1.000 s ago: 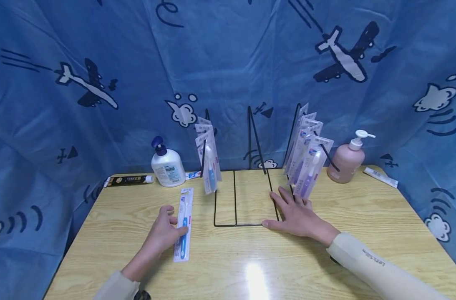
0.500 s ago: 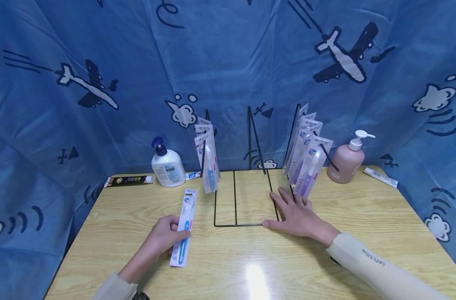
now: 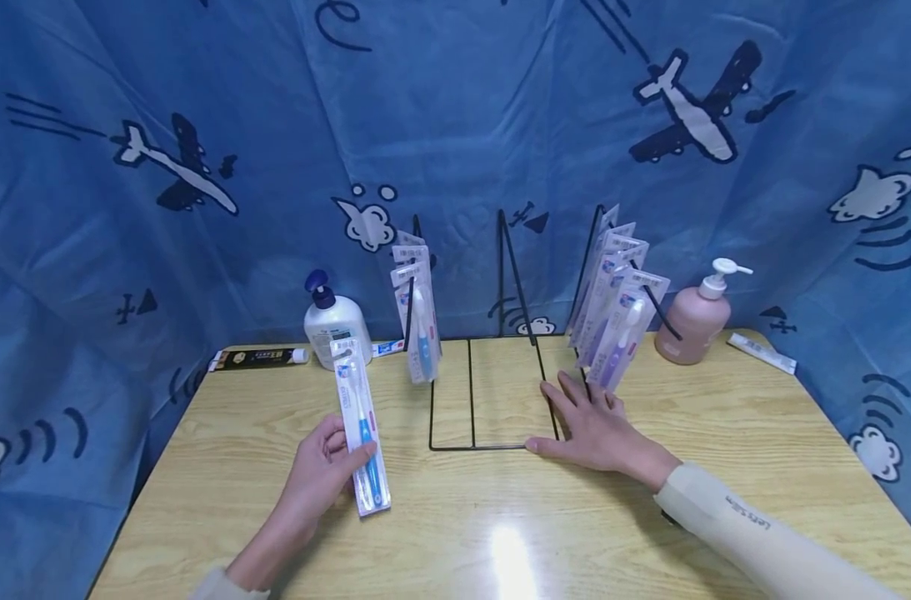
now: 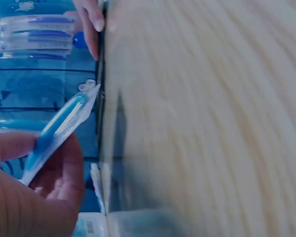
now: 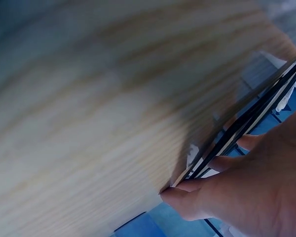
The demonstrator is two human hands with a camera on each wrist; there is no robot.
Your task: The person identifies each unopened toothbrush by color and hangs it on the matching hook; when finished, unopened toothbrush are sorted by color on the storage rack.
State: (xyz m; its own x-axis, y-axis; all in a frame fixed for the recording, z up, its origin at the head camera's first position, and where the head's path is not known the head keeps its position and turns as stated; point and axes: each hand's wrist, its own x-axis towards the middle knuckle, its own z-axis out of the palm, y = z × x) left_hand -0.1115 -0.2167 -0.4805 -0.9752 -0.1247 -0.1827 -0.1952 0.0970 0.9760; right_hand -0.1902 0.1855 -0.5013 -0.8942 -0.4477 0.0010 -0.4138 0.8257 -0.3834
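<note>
Lifted off the table point(image 3: 200, 467) since a second ago, the packaged toothbrush point(image 3: 359, 425) now stands tilted in the left hand point(image 3: 316, 475), pinched near its lower end. Beyond the grip, the right hand point(image 3: 593, 429) lies flat, apparently steadying the wire rack point(image 3: 493, 392).

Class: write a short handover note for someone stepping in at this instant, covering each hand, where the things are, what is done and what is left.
Left hand: grips a blue toothbrush pack, raised off the table, top tilted away.
Right hand: flat on the table, fingers at the wire rack base.
Done: blue packs hang on the rack's left hook, purple packs on the right; the middle hook is bare.
Left: probably hanging the held pack, likely with the blue ones.
</note>
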